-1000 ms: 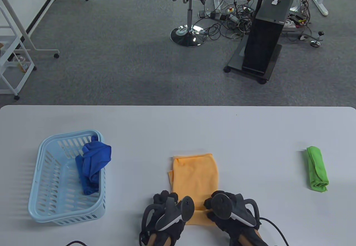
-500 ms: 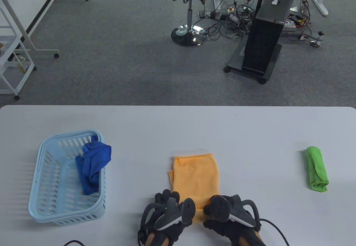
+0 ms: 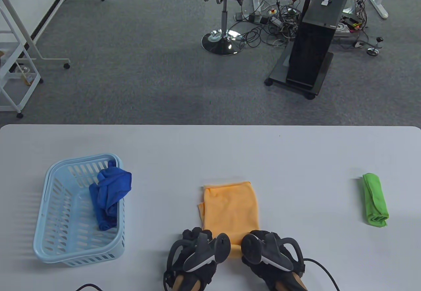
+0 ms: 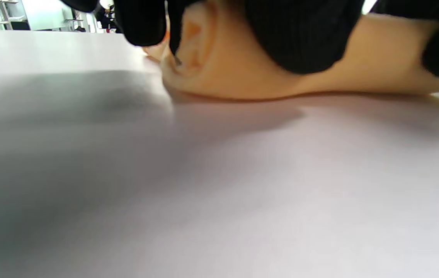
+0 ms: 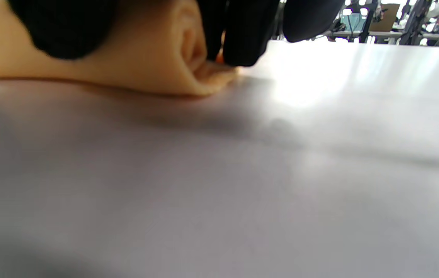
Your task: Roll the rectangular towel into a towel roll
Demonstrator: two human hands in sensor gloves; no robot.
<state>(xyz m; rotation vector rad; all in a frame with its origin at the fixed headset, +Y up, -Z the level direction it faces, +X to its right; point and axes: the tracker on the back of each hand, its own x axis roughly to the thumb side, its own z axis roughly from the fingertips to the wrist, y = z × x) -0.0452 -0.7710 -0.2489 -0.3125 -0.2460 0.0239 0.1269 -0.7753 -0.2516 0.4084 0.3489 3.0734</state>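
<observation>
The orange towel (image 3: 230,210), flat mid-table (image 3: 296,159), is pinched at its near, part-rolled edge by the left hand (image 3: 194,254) and right hand (image 3: 273,254). A crooked or loose roll is risked (uneven pressure would likely skew it).

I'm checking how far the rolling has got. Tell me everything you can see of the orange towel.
The orange towel is soft, thin cloth, folded into a narrow rectangle lying flat on the white table, long side running away from the person. Its near end is curled into a low roll, seen in both wrist views. The left hand and right hand grip that roll at its two ends. A layer edge peeks out on its left side.
</observation>
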